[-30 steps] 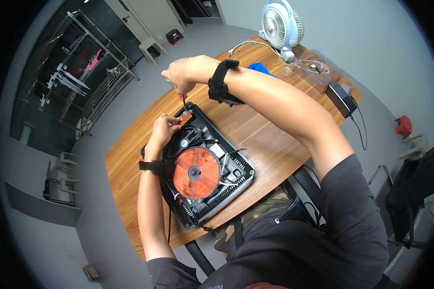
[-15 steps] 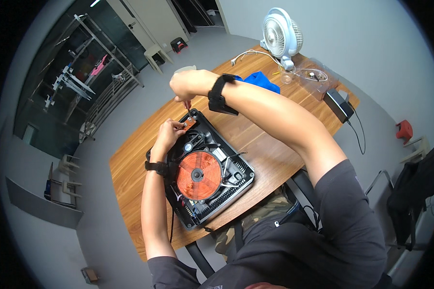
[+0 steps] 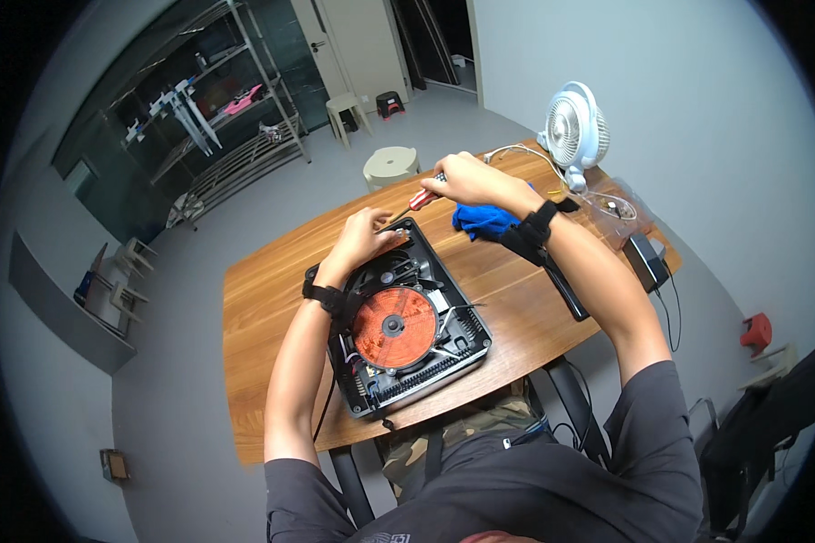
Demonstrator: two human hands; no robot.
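Observation:
An opened induction cooker [image 3: 466,354] lies on the wooden table, its round orange-red coil [image 3: 377,348] bare in the black housing. My right hand [image 3: 474,181] is closed around the red-and-white handle of a screwdriver [image 3: 422,198], held slanted above the housing's far edge. The shaft points down and left to the fingers of my left hand [image 3: 362,237]. Those fingers are bent together at the screwdriver's tip, beside a small orange board [image 3: 396,242] in the far corner. Whatever they pinch is too small or hidden to make out.
A blue cloth [image 3: 483,222] lies right of the cooker, partly behind my right wrist. Farther right stand a light-blue fan [image 3: 574,131] with a white cable and a black power adapter [image 3: 646,262]. A pale stool [image 3: 390,166] stands beyond the table's far edge.
My right hand has lifted the screwdriver off the orange board and tilted it, handle to the right. My left fingers have moved from the board up to its tip. The view has shifted too.

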